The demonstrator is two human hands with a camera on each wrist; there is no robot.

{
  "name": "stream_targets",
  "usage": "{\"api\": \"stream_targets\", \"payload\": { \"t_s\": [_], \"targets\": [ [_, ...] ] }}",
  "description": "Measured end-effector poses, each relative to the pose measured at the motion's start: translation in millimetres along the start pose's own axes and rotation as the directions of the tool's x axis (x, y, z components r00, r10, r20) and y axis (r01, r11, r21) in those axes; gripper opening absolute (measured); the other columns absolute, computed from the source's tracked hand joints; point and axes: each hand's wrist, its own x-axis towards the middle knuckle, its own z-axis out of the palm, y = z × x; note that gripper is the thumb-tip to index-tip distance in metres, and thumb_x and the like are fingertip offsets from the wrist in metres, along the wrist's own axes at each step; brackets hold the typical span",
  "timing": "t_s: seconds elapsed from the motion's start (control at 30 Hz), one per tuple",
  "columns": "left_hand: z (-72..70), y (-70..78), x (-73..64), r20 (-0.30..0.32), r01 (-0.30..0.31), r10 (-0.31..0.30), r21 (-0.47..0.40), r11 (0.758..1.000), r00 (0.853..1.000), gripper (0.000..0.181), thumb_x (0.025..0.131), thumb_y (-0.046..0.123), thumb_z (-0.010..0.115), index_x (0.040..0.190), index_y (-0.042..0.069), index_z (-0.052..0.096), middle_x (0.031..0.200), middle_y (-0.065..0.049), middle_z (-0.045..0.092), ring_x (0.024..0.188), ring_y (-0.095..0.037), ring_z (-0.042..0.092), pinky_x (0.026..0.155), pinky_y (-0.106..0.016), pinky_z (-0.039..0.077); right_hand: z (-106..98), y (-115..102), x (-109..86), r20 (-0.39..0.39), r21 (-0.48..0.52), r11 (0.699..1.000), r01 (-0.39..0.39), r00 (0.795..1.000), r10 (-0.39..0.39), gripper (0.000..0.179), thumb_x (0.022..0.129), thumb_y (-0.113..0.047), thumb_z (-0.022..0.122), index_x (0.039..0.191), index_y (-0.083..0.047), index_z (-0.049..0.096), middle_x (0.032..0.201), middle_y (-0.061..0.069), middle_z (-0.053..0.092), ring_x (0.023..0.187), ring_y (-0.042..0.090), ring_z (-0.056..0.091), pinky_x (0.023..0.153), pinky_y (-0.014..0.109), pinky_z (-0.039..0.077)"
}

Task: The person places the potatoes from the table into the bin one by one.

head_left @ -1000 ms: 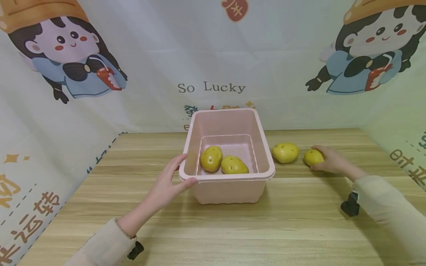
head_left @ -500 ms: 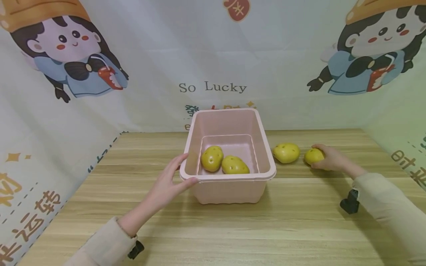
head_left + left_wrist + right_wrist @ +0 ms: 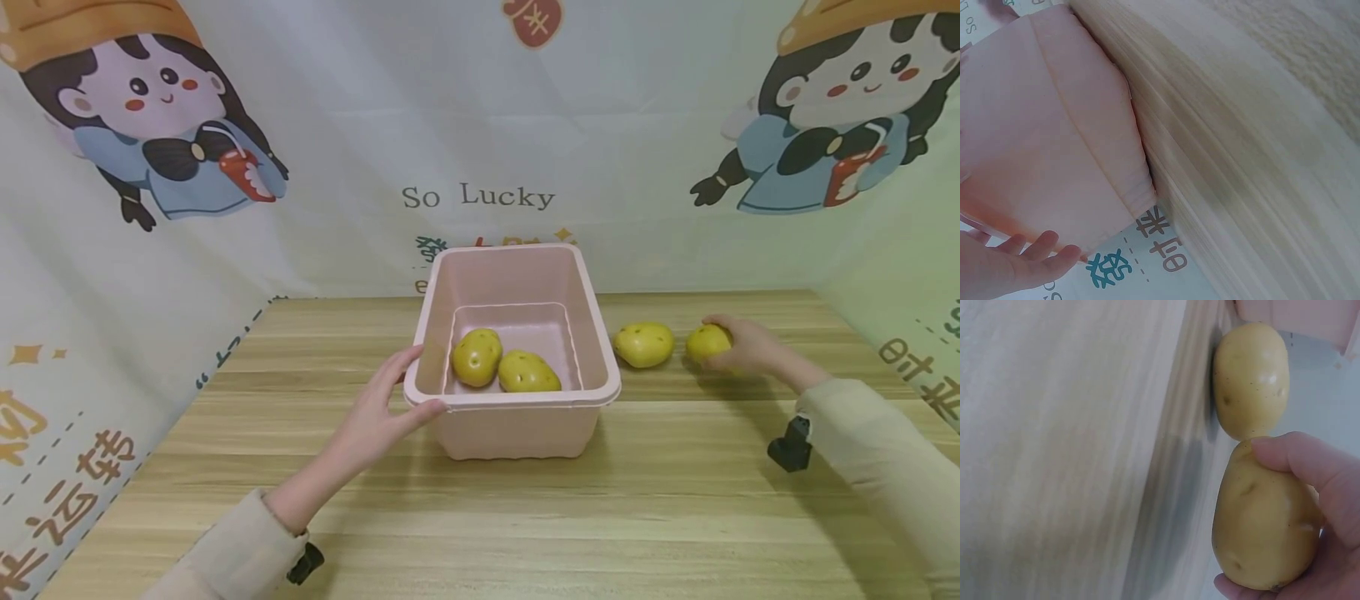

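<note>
Gripping a potato point(image 3: 1263, 519): right hand point(image 3: 757, 348). Left hand point(image 3: 367, 421) rests spread on box point(image 3: 517, 433) rim. Potato looks firm, possibly slick, probably light; best held across its middle.

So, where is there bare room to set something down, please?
Bare tabletop lies left of the pink bin, beyond the left hand, and before the bin between the sleeves. Right of the bin is crowded: one potato, then another in the right hand.
</note>
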Motion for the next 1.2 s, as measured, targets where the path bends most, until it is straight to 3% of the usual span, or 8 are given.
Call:
{"api": "stream_targets", "payload": {
  "t_s": [0.3,0.57,0.83,1.2],
  "targets": [
    [0.2,-0.2,-0.6,0.001,0.0,0.0,0.008,1.0,1.0,0.074,0.082,0.041,0.065,0.142,0.016,0.029,0.147,-0.009,0.029,0.126,-0.032,0.038,0.099,-0.058,0.033,-11.5,-3.8,4.5,-0.029,-0.038,0.999,0.022,0.999,-0.023,0.071,0.076,-0.02,0.068,0.129,0.014,0.034,0.115,0.038,0.047,0.09,0.04,0.052,0.069,0.046,0.044],
    [0.6,-0.9,0.2,0.0,-0.002,0.002,-0.008,1.0,1.0,0.075,0.082,0.038,0.067,0.142,0.015,0.03,0.147,-0.01,0.029,0.126,-0.033,0.039,0.099,-0.057,0.033,-22.5,-8.6,9.2,0.002,-0.019,1.0,0.01,1.0,-0.01,0.072,0.078,-0.017,0.065,0.131,0.016,0.03,0.115,0.039,0.046,0.085,0.035,0.052,0.067,0.041,0.044],
    [0.7,-0.6,-0.3,0.002,-0.001,0.001,-0.006,1.0,1.0,0.075,0.082,0.04,0.066,0.142,0.016,0.03,0.146,-0.01,0.03,0.125,-0.033,0.039,0.098,-0.057,0.033,-32.5,-17.8,14.2,-0.025,-0.053,0.997,0.047,0.999,-0.049,0.067,0.077,-0.017,0.066,0.129,0.012,0.036,0.11,0.034,0.051,0.083,0.033,0.051,0.064,0.038,0.042],
    [-0.3,0.0,-1.3,0.006,0.008,-0.008,-0.003,1.0,1.0,0.075,0.082,0.042,0.064,0.143,0.017,0.029,0.148,-0.01,0.028,0.126,-0.034,0.038,0.099,-0.059,0.032,-44.9,-35.8,21.8,0.003,-0.077,0.996,0.044,0.999,-0.044,0.068,0.078,-0.018,0.065,0.131,0.012,0.034,0.116,0.035,0.047,0.088,0.037,0.051,0.069,0.044,0.043]
  ]
}}
